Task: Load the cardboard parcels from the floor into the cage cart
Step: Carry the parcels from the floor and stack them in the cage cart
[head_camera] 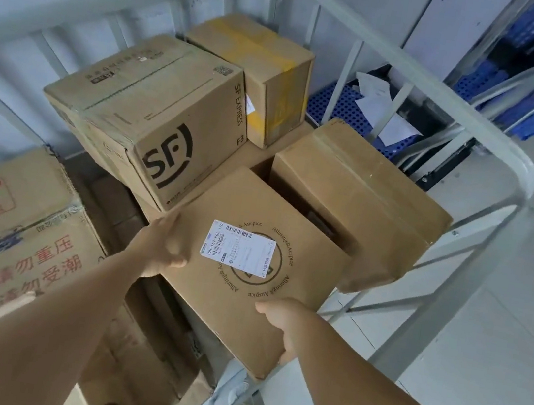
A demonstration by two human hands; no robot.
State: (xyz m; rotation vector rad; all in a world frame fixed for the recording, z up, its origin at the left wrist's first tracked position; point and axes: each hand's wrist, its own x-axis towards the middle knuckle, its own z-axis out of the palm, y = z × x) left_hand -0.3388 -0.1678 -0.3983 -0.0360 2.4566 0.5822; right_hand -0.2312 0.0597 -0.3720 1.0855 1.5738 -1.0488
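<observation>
Holding the flat parcel (247, 279) between both hands, you have it over the cage cart (496, 139). Your left hand (162, 245) grips its left edge, your right hand (282, 319) grips the near right edge, hands apart. Parcel sits above stacked boxes, just beside the SF box (153, 116).

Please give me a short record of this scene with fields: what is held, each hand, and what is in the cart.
held: flat box with white label
left hand: grips the box's left edge
right hand: grips the box's near edge
cart: SF box, yellow-taped box, plain box, red-lettered box
outside: blue crate
</observation>
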